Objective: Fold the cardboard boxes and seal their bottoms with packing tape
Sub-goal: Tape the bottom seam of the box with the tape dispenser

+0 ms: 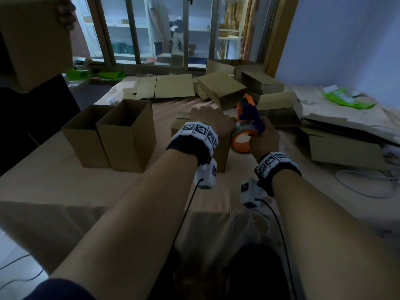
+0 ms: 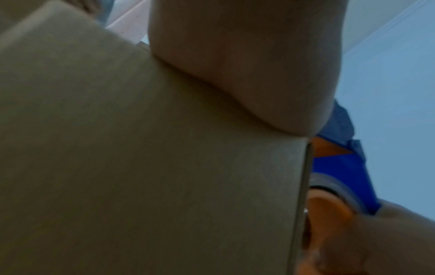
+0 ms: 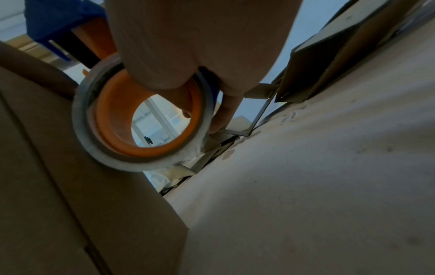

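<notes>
A small cardboard box (image 1: 223, 154) stands on the cloth-covered table (image 1: 54, 176), mostly hidden by my left wrist. My left hand (image 1: 206, 116) lies palm-down on its top, pressing it; the left wrist view shows the heel of the hand (image 2: 247, 65) on the box's upper edge above its side wall (image 2: 141, 167). My right hand (image 1: 264, 137) grips an orange and blue tape dispenser (image 1: 246, 114) at the box's right side. Its clear tape roll (image 3: 141, 121) on an orange core touches the box wall (image 3: 58, 186). The box's flaps are hidden.
Two upright open boxes (image 1: 127, 137) (image 1: 86, 139) stand to the left. Flat cardboard blanks (image 1: 168, 86) and several more boxes (image 1: 223, 89) crowd the back and right. Another person's hand holds a box (image 1: 34, 40) at upper left. Cables (image 1: 363, 185) lie at right.
</notes>
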Demonstrator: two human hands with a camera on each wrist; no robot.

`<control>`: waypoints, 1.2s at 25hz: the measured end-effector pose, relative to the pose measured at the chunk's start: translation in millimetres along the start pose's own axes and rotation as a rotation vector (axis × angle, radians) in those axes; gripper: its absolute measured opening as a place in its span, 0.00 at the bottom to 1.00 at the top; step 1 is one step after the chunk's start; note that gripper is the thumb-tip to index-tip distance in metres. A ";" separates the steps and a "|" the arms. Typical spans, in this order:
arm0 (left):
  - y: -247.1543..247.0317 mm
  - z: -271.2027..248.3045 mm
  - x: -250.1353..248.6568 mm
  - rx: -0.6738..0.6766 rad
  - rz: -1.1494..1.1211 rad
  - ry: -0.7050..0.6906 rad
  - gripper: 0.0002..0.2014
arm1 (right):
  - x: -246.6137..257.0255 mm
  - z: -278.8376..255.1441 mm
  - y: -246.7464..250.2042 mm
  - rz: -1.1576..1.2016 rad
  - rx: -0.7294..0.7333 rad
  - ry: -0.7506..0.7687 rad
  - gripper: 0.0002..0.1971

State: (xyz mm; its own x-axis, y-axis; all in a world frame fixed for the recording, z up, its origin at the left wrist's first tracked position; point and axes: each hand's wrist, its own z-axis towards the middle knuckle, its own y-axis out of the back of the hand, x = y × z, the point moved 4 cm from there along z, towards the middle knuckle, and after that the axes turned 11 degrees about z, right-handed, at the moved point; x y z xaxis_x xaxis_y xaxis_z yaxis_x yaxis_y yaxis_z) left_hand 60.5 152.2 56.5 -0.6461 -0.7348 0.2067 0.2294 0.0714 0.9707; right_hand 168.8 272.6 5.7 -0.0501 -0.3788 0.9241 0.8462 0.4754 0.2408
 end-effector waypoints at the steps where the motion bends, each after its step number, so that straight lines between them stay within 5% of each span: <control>1: -1.8 0.7 -0.2 -0.007 -0.001 0.005 0.34 | -0.8 1.3 -0.8 0.016 -0.012 -0.001 0.24; 6: 0.9 -2.9 -0.1 0.006 0.003 -0.012 0.37 | 1.4 0.6 2.2 -0.009 -0.019 0.005 0.24; 15: 5.5 -10.8 2.2 -0.002 0.001 -0.005 0.44 | 15.3 0.5 15.4 -0.288 0.190 0.117 0.26; 21: 3.6 -7.0 0.0 0.007 0.034 -0.056 0.35 | 17.1 5.8 23.0 -0.390 0.241 0.152 0.21; 30: -8.7 6.0 1.1 0.032 0.015 -0.049 0.38 | -22.3 18.2 47.6 -0.597 0.316 0.077 0.24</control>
State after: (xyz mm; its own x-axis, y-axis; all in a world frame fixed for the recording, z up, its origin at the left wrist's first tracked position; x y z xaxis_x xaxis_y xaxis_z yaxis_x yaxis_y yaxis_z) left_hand 53.4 154.9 49.0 -0.6780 -0.6994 0.2264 0.2163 0.1045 0.9707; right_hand 200.6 318.1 2.0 -0.4127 -0.6986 0.5845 0.4889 0.3716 0.7893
